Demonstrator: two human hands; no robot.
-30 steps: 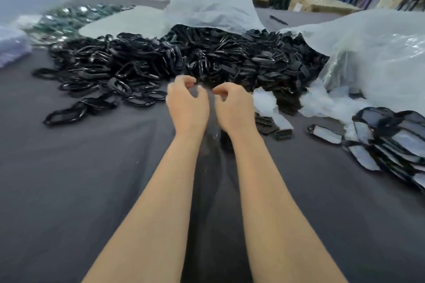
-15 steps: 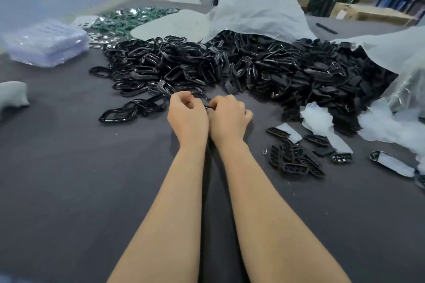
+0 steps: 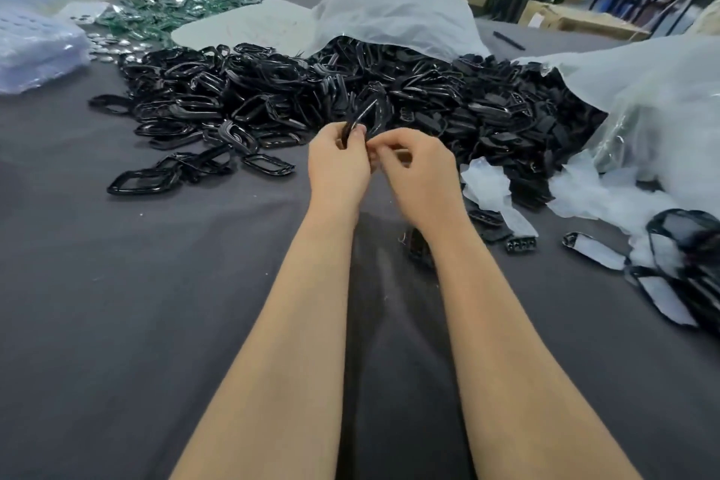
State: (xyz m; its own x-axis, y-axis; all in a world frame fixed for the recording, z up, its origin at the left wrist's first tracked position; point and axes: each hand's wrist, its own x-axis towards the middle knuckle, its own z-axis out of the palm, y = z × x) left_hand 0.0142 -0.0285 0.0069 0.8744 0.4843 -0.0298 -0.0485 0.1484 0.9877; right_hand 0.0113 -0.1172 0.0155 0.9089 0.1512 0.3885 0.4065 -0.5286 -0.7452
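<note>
- Step in hand, as I read it from here: working on one part pulled from the heap, either fitting something into it or picking something off it.
- My left hand, just above the middle of the frame, grips a black frame between thumb and curled fingers. The part stands on edge and rises above the fingertips, in front of the heap of black frames.
- My right hand sits just right of the left, fingers curled in, tips up against the left's fingers at the frame's lower end. I cannot tell whether it pinches the frame itself or some small piece.
- Next move, in my judgement: hold the left clamp steady and let the right fingertips do the fine work along the rim. After that the part needs a place apart from the heap, perhaps with the film-backed pieces at the right edge.
- Small black inserts lie on the grey table cover right of my right wrist, within easy reach if one is wanted.
- The white bag lies open over the heap, top centre.
- Against half a second ago: both hands then sat knuckle to knuckle with nothing showing above them. Now the frame is up in plain view, and the right hand has dropped slightly lower and to the right.
</note>
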